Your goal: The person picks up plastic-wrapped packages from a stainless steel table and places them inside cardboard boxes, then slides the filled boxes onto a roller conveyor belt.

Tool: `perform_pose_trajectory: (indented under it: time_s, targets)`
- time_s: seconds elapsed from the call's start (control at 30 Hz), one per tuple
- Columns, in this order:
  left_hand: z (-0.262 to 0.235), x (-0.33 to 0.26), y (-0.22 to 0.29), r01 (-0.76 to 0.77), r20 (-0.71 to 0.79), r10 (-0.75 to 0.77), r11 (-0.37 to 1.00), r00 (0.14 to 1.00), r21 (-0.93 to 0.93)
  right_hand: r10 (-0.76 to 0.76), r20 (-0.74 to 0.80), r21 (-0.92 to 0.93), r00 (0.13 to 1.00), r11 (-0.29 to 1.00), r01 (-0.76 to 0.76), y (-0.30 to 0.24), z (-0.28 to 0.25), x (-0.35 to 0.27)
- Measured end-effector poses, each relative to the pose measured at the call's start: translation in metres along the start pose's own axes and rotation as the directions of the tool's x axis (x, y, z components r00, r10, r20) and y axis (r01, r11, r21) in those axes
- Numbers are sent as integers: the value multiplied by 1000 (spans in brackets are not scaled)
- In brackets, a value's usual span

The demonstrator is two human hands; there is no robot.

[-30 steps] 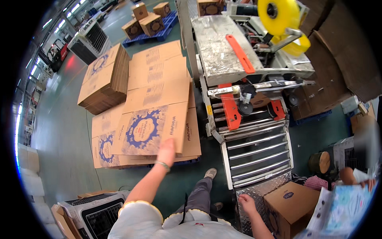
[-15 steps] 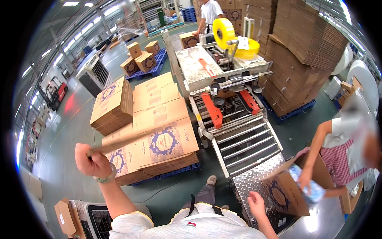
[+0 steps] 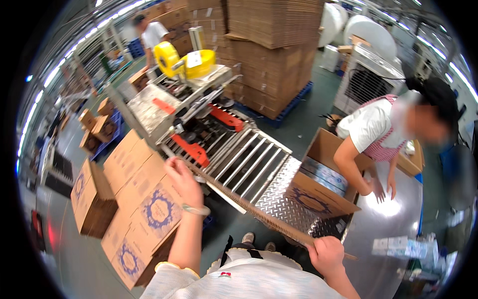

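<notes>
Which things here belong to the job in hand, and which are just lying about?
Likely part of the job:
flat carton, held by left hand and right hand
stack of flat cartons
roller conveyor
open box

Apparently just standing about:
small boxes in the left background
large white rolls
white grilled unit

Flat brown carton [image 3: 250, 207], edge-on, slanting between hands [image 3: 327, 255]

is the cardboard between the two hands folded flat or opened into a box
Folded flat: the cardboard shows as a thin, edge-on strip from left hand to right hand.
</notes>
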State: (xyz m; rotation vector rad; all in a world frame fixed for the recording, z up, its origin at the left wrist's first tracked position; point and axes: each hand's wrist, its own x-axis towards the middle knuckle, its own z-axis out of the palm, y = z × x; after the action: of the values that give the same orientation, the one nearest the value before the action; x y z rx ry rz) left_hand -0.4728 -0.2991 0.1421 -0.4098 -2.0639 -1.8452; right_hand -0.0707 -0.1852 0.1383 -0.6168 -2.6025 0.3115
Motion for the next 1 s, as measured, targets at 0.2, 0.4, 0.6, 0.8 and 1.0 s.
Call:
perform_pose_trajectory:
  time_s: [0.2, 0.4, 0.6, 0.8, 1.0]
  targets:
    - [72, -89, -2, -614, 866, 295, 789, 403, 17, 227, -49, -247, 973, 941, -232, 18, 20, 7]
    - [101, -97, -23, -350, 720, 187, 933, 668, 83, 469, 477, 194, 743, 768, -610, 4, -9, 11]
    - [76, -119, -69, 339, 800, -19, 912, 600, -232, 450, 797, 182, 403, 457, -871, 46, -17, 12]
    - [43, -106, -37, 415, 868, 25, 871, 496, -262, 389, 387, -109, 836, 919, -378, 35, -28, -11]
    - [39, -58, 45, 89, 905, 198, 980, -376, -177, 709, 149, -39, 689, 700, -713, 132, -73, -72]
